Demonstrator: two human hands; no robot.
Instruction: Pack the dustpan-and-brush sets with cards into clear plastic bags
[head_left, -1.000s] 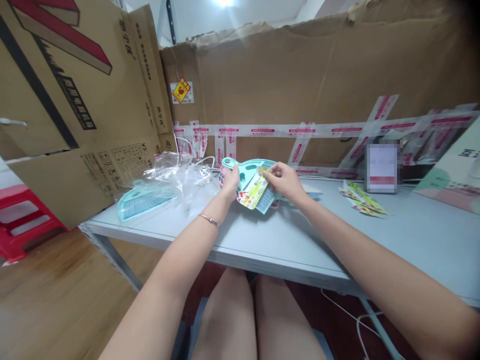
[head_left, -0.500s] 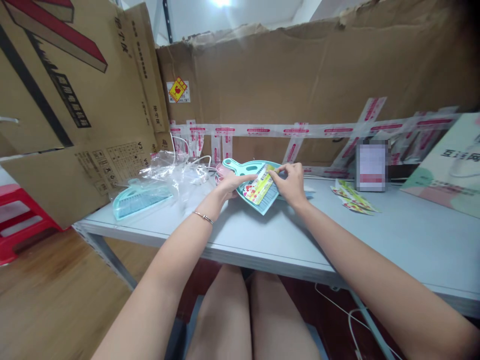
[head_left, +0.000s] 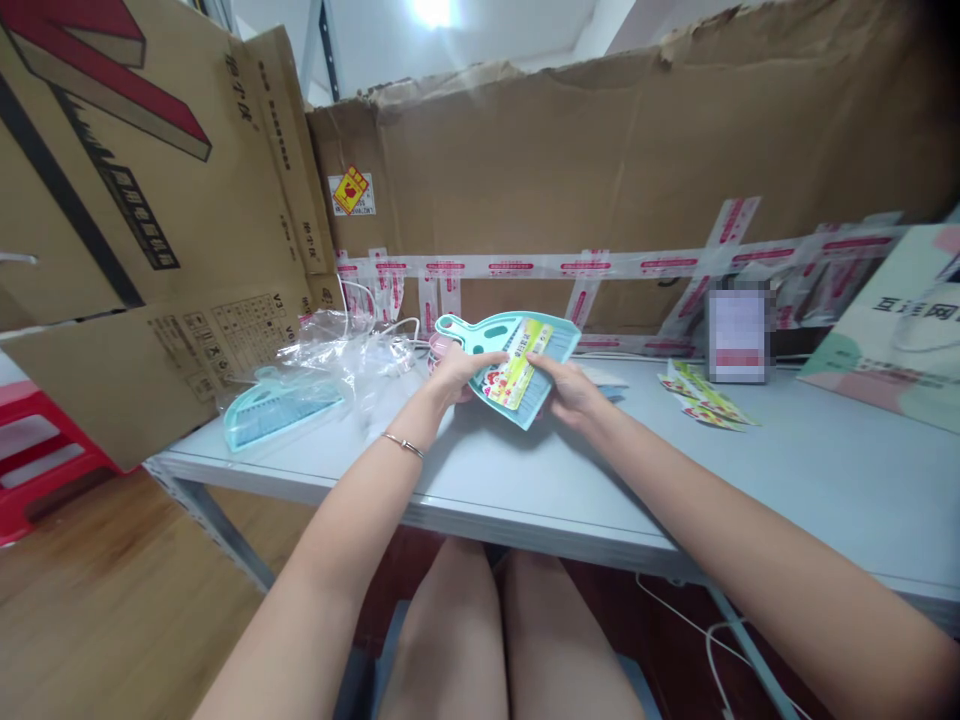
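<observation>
A broad brown cardboard sheet [head_left: 525,170], banded with pink-and-clear tape, stood along the far side of a pale grey table [head_left: 810,470]. To the left rose a printed brown cardboard box [head_left: 210,240], with a red plastic stool [head_left: 30,408] at the far left. On the table's left lay a mint-green plastic dustpan in clear film [head_left: 281,410], beside crumpled transparent plastic [head_left: 367,365]. Over the middle, a mint-green dustpan-and-brush set with pale blue bristles [head_left: 538,393] was held tilted, its handle to the left. The left hand [head_left: 450,378] was closed round its left edge, thumb on top; the right hand [head_left: 574,395] pinched the right edge, thumb on a glossy yellow-green printed card [head_left: 517,365] lying across the set. Both hands' fingers were mostly hidden underneath. Similar loose cards [head_left: 705,395] lay to the right; a thin metal bracelet [head_left: 403,445] circled the left wrist.
</observation>
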